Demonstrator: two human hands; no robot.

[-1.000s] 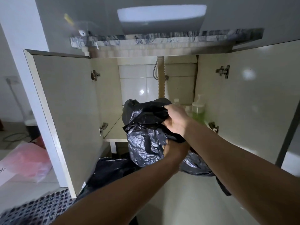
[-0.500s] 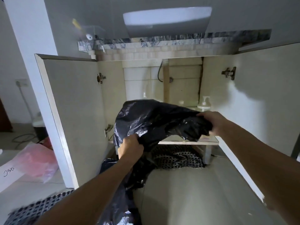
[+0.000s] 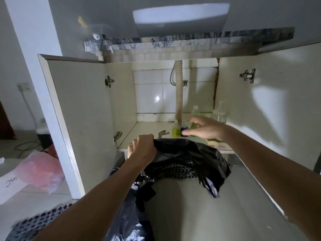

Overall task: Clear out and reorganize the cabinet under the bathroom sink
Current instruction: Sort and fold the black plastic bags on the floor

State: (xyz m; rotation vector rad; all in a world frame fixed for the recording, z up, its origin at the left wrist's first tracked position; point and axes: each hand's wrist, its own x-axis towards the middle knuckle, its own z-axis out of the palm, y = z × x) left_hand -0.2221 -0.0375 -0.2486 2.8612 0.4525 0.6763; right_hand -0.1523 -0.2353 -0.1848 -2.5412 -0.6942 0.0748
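Small bottles (image 3: 176, 130) stand inside the open cabinet (image 3: 147, 129). The left hand (image 3: 142, 149) grips a black bag (image 3: 187, 153); the right hand (image 3: 204, 127), fingers extended, reaches among them.

The crumpled black garbage bag (image 3: 187, 157) hangs open just below the front edge of the cabinet (image 3: 147, 129), whose doors stand open.

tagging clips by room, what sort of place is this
Most likely a bathroom: a white basin sits on a stone counter above an open cabinet, with a drain hose against tiled wall.
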